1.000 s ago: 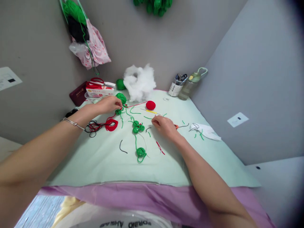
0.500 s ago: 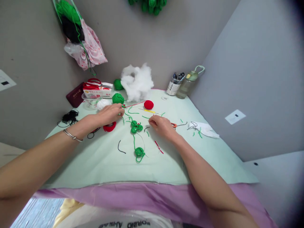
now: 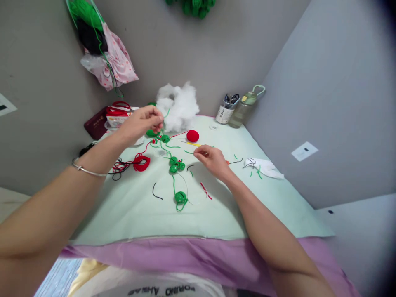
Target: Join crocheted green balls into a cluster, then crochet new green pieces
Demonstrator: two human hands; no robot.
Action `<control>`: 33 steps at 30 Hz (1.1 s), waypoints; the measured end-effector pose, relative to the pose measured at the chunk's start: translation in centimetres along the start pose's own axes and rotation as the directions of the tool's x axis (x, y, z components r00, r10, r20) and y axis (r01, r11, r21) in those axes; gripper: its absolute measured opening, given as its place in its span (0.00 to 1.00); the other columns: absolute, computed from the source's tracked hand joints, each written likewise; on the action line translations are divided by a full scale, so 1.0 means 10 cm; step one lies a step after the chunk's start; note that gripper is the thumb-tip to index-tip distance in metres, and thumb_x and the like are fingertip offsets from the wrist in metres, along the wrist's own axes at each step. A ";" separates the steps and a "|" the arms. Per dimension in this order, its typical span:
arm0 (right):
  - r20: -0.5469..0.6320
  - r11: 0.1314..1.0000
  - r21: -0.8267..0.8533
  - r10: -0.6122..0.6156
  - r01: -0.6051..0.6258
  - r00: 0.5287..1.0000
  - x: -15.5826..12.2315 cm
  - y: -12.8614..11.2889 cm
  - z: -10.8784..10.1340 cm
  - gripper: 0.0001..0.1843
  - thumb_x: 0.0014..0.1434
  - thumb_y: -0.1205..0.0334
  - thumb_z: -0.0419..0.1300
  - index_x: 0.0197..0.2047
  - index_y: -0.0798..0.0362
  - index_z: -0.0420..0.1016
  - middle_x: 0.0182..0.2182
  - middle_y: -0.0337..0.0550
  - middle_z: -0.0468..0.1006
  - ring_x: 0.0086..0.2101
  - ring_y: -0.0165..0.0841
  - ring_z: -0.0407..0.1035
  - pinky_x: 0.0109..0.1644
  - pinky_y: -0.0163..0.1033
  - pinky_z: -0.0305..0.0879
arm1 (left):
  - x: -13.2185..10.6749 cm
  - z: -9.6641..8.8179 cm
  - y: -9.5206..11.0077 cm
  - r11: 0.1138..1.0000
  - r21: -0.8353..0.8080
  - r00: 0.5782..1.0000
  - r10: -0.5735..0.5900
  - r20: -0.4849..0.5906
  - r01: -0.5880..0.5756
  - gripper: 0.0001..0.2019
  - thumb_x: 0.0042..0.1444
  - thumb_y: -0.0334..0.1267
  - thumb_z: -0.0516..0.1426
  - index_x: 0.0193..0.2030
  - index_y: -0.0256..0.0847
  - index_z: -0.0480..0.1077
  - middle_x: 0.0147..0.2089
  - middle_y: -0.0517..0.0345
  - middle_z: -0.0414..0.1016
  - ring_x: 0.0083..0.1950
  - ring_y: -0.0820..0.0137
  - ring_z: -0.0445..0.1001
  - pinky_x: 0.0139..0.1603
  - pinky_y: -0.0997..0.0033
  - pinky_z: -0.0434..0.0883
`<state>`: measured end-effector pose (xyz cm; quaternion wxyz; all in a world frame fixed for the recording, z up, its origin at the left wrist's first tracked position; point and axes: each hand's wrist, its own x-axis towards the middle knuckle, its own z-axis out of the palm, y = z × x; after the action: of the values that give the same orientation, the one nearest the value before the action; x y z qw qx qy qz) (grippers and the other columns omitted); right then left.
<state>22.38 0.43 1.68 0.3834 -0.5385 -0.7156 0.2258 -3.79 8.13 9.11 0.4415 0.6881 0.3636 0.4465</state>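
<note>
My left hand [image 3: 147, 120] is raised over the back of the table, its fingers pinched on green yarn [image 3: 168, 113] whose short end sticks out past the fingertips. Below it is a small green crocheted ball [image 3: 165, 139], with a little red-and-white piece [image 3: 154, 141] close by. My right hand [image 3: 210, 161] is low over the table, thumb and fingers pressed together; what they hold, if anything, is too small to make out. Just behind it lies a yellow-handled crochet hook [image 3: 193, 144], partly hidden. Between the hands sit green crocheted balls [image 3: 175, 166], joined by yarn to another ball [image 3: 180, 197] nearer me.
A red yarn ball [image 3: 192, 135] and white stuffing [image 3: 179, 103] sit at the back. Red yarn [image 3: 142, 163] lies left; red scissors [image 3: 118, 108] rest on a box. A pen holder [image 3: 225, 113], water bottle [image 3: 243, 111] and white cloth [image 3: 266, 168] are right. Yarn scraps are scattered about.
My left hand has lifted up and away from the table with the green yarn, uncovering the small green ball and the red yarn. My right hand has barely moved.
</note>
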 end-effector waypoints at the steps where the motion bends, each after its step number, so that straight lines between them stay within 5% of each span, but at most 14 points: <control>1: -0.028 0.995 0.097 0.001 0.002 1.000 0.00 -0.02 -0.01 0.06 0.60 0.60 0.61 0.35 0.52 0.78 0.33 0.41 0.80 0.33 0.32 0.71 0.40 0.38 0.65 | -0.06 0.08 0.03 1.000 -0.005 0.999 -0.016 0.048 0.016 0.05 0.56 0.35 0.61 0.32 0.40 0.69 0.27 0.60 0.71 0.28 0.73 0.69 0.32 0.70 0.65; 6: -0.122 0.930 0.350 -0.076 0.114 0.990 -0.04 -0.18 -0.07 0.08 0.61 0.56 0.64 0.35 0.52 0.78 0.40 0.43 0.79 0.37 0.32 0.71 0.39 0.38 0.68 | -0.33 0.48 0.04 0.998 -0.017 0.981 -0.053 0.188 0.057 0.06 0.56 0.39 0.61 0.32 0.40 0.71 0.26 0.62 0.68 0.26 0.74 0.65 0.30 0.72 0.62; 10: -0.045 0.904 0.390 -0.172 0.176 0.984 -0.10 -0.29 -0.07 0.08 0.62 0.55 0.65 0.35 0.51 0.78 0.47 0.45 0.78 0.39 0.31 0.71 0.40 0.38 0.68 | -0.39 0.63 -0.03 0.995 -0.034 0.965 -0.080 0.250 0.091 0.08 0.56 0.41 0.61 0.32 0.39 0.72 0.26 0.63 0.67 0.27 0.75 0.64 0.29 0.73 0.60; 13: 0.038 0.913 0.397 -0.121 0.096 0.992 -0.11 -0.29 -0.03 0.08 0.61 0.55 0.65 0.35 0.51 0.78 0.37 0.42 0.79 0.34 0.31 0.71 0.38 0.38 0.68 | -0.30 0.60 -0.08 0.996 -0.059 0.977 -0.055 0.205 0.068 0.08 0.55 0.42 0.62 0.33 0.39 0.73 0.26 0.63 0.69 0.27 0.75 0.65 0.30 0.73 0.62; 16: -0.034 0.901 0.434 -0.005 0.020 0.999 -0.06 -0.25 -0.03 0.09 0.59 0.56 0.66 0.34 0.52 0.77 0.29 0.38 0.77 0.29 0.29 0.71 0.35 0.37 0.67 | -0.12 0.55 -0.10 0.991 -0.109 0.993 -0.065 0.099 0.076 0.08 0.53 0.40 0.64 0.32 0.39 0.72 0.25 0.62 0.71 0.28 0.74 0.70 0.35 0.72 0.67; 21: -0.347 0.878 0.474 0.113 0.070 0.931 0.01 -0.18 -0.14 0.07 0.58 0.58 0.65 0.33 0.52 0.76 0.30 0.38 0.79 0.27 0.28 0.71 0.34 0.36 0.69 | 0.15 0.49 -0.07 0.982 -0.107 0.952 -0.122 0.282 0.158 0.11 0.51 0.42 0.66 0.37 0.39 0.74 0.33 0.56 0.79 0.37 0.68 0.78 0.45 0.66 0.72; 25: -0.408 0.882 0.459 0.109 0.101 0.906 0.01 -0.16 -0.19 0.07 0.59 0.58 0.64 0.34 0.52 0.76 0.30 0.38 0.79 0.27 0.28 0.71 0.35 0.36 0.70 | 0.38 0.25 -0.19 0.989 0.141 0.958 -0.082 0.275 0.044 0.17 0.53 0.44 0.64 0.49 0.42 0.75 0.47 0.51 0.79 0.44 0.63 0.78 0.46 0.63 0.71; 27: -0.388 0.884 0.458 0.107 0.091 0.915 0.00 -0.17 -0.18 0.07 0.59 0.57 0.64 0.34 0.52 0.76 0.29 0.38 0.79 0.27 0.28 0.70 0.35 0.36 0.70 | 0.49 0.07 -0.35 0.876 0.483 0.976 -0.100 0.192 -0.005 0.10 0.51 0.41 0.64 0.40 0.40 0.76 0.39 0.52 0.79 0.40 0.62 0.76 0.43 0.64 0.69; 29: -0.368 0.885 0.459 0.103 0.084 0.924 0.00 -0.19 -0.16 0.08 0.58 0.57 0.64 0.33 0.52 0.76 0.28 0.38 0.79 0.27 0.28 0.70 0.35 0.36 0.70 | 0.55 -0.10 -0.52 0.631 0.775 0.959 -0.195 0.206 -0.038 0.04 0.47 0.35 0.64 0.32 0.40 0.76 0.32 0.54 0.77 0.38 0.60 0.74 0.43 0.63 0.67; 30: -0.359 0.885 0.459 0.102 0.081 0.928 -0.01 -0.21 -0.15 0.08 0.58 0.56 0.65 0.33 0.52 0.76 0.28 0.38 0.78 0.27 0.28 0.70 0.34 0.36 0.70 | 0.55 -0.16 -0.61 0.528 0.848 0.947 -0.251 0.199 -0.038 0.05 0.46 0.33 0.63 0.32 0.40 0.77 0.30 0.55 0.76 0.38 0.60 0.74 0.43 0.64 0.66; 33: -0.334 0.885 0.460 0.102 0.067 0.937 -0.01 -0.23 -0.13 0.09 0.57 0.55 0.65 0.33 0.51 0.75 0.27 0.37 0.78 0.27 0.29 0.70 0.32 0.36 0.69 | 0.48 -0.25 -0.81 0.449 0.892 0.933 -0.299 0.199 -0.046 0.10 0.43 0.32 0.64 0.36 0.38 0.78 0.31 0.53 0.77 0.39 0.59 0.73 0.43 0.65 0.65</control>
<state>22.09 -0.51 4.12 0.6195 -0.4689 -0.5563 0.2948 -5.33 15.92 3.51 0.1054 0.8504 0.5142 0.0362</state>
